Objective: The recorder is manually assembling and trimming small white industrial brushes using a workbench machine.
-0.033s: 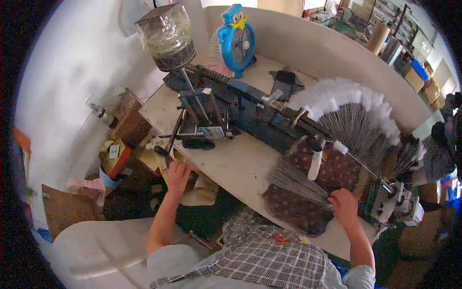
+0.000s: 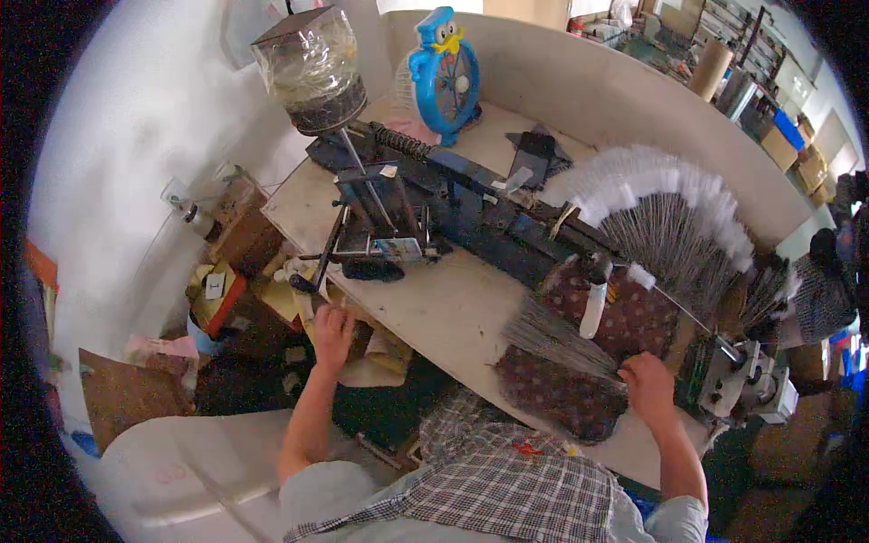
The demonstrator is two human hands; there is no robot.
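My right hand [image 2: 646, 376] is closed in a pinch at the near right end of a bundle of thin grey wires [image 2: 557, 335], which fans out to the left on a dark dotted cloth [image 2: 552, 389]. My left hand [image 2: 332, 337] has curled fingers at the table's left front edge, just below a black lever knob [image 2: 302, 283]; what lies under those fingers is hidden. Beyond my right hand, a wire brush with a white tip [image 2: 641, 276] slants down to a metal chuck [image 2: 729, 350]. A white handle-like piece [image 2: 593, 312] stands upright by the cloth.
A long black machine [image 2: 498, 217] crosses the table [image 2: 434, 303], with a plastic-wrapped hopper [image 2: 312, 72] over its left end. Many white-tipped wire brushes [image 2: 674, 213] fan out at the right. A blue duck-shaped clock [image 2: 444, 81] stands at the back. Boxes [image 2: 217, 294] sit lower left.
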